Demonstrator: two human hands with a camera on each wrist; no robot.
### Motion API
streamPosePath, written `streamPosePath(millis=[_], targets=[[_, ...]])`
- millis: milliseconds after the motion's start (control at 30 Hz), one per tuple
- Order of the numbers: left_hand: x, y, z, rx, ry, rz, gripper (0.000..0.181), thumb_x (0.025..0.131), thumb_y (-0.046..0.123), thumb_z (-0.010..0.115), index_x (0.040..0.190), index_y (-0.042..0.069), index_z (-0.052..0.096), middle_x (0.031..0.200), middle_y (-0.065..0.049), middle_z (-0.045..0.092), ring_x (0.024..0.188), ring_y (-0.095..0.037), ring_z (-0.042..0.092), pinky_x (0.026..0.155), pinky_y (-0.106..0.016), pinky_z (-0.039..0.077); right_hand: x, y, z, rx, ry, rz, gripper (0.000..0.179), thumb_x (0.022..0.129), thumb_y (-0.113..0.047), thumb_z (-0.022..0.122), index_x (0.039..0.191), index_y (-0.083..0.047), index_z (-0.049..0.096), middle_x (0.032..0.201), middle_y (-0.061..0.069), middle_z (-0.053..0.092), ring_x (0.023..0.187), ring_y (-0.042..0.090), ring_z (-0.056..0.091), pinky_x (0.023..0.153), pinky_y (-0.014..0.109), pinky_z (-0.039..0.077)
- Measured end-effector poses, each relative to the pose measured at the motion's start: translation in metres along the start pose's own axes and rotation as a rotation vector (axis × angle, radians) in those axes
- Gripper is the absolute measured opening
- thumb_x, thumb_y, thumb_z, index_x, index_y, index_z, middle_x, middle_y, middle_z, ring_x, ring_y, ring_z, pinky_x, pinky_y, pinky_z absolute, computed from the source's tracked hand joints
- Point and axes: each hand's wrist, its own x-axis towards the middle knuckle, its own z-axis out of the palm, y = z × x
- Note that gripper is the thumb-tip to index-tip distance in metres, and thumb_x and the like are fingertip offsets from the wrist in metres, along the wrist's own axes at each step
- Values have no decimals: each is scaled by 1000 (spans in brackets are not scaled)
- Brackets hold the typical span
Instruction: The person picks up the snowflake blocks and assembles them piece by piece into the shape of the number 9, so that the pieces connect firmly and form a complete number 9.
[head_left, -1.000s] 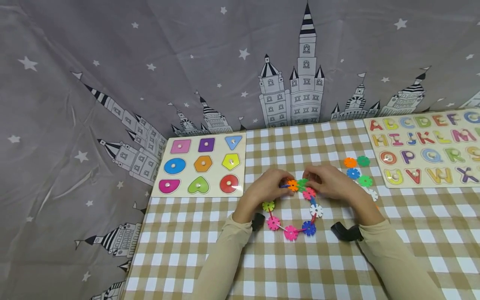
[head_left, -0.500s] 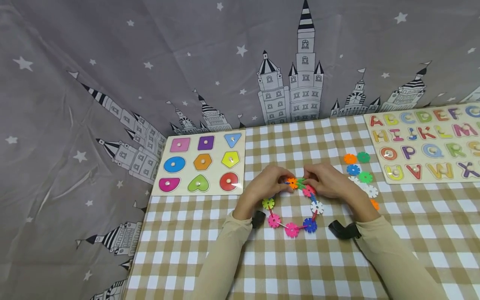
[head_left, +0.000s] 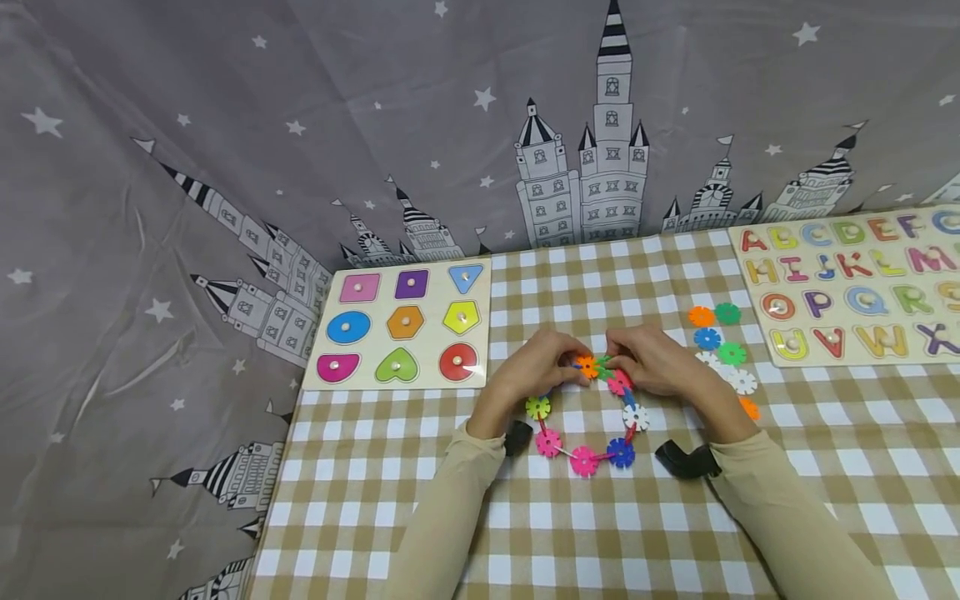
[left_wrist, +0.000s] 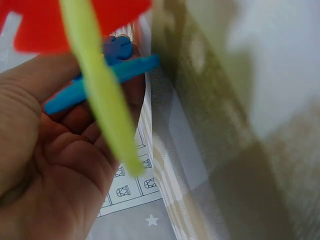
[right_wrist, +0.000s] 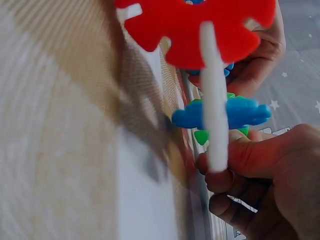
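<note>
A ring of linked, notched snowflake discs lies between my hands in the head view, with a yellow-green disc (head_left: pixel 537 407), two pink ones, a dark blue disc (head_left: pixel 621 452) and a white disc (head_left: pixel 636 417) along it. At the ring's far side, my left hand (head_left: pixel 536 367) pinches the chain by the orange disc (head_left: pixel 587 367). Just right of it, my right hand (head_left: pixel 654 360) grips the green disc (head_left: pixel 604 365), which meets the orange one. Thumb and fingers curl at a blue disc (left_wrist: pixel 135 67) in the left wrist view. A white disc (right_wrist: pixel 214 110) stands edge-on in the right wrist view.
Loose discs, among them an orange disc (head_left: pixel 701 317) and a blue disc (head_left: pixel 707 338), lie right of my right hand. A shape puzzle board (head_left: pixel 480 333) sits back left, an alphabet puzzle board (head_left: pixel 761 329) back right. A castle-print curtain (head_left: pixel 420 92) hangs behind the checked tablecloth (head_left: pixel 352 500).
The green disc has turned more edge-on against the orange one in my fingers. My right hand has shifted slightly, and more loose discs show beside its wrist. Both hands keep their grip.
</note>
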Motion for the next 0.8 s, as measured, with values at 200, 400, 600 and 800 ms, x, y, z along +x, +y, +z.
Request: streamPosePath(millis=[200, 400, 600, 800], targets=[[0, 2, 1, 17, -3, -28, 33, 84, 20, 78, 113, 6, 72, 90, -2, 69, 75, -8, 53, 67, -15, 42, 0, -1, -2, 6, -5, 20, 18, 87, -10, 72, 76, -13, 58, 65, -7, 52, 60, 9, 45, 60, 25, 38], [-10, 7, -11, 106, -8, -70, 53, 88, 25, 74, 134, 6, 57, 111, -6, 66, 98, -16, 58, 89, -27, 48, -1, 2, -6, -7, -14, 80, 13, 89, -13, 71, 82, -13, 61, 71, -5, 57, 65, 12, 48, 66, 30, 41], [-45, 10, -27, 83, -39, -164, 72, 82, 28, 80, 143, 7, 47, 128, -13, 58, 118, -25, 55, 103, -40, 45, 0, 4, -8, -24, -7, 54, 12, 90, -15, 71, 83, -14, 61, 69, -5, 55, 63, 11, 46, 64, 29, 40], [-65, 12, -26, 89, -162, -220, 93, 73, 30, 87, 149, 9, 38, 130, -12, 53, 114, -24, 54, 103, -39, 45, 0, 3, -7, -45, -2, 54, 12, 89, -15, 71, 83, -14, 61, 68, -5, 55, 62, 11, 46, 63, 28, 39]])
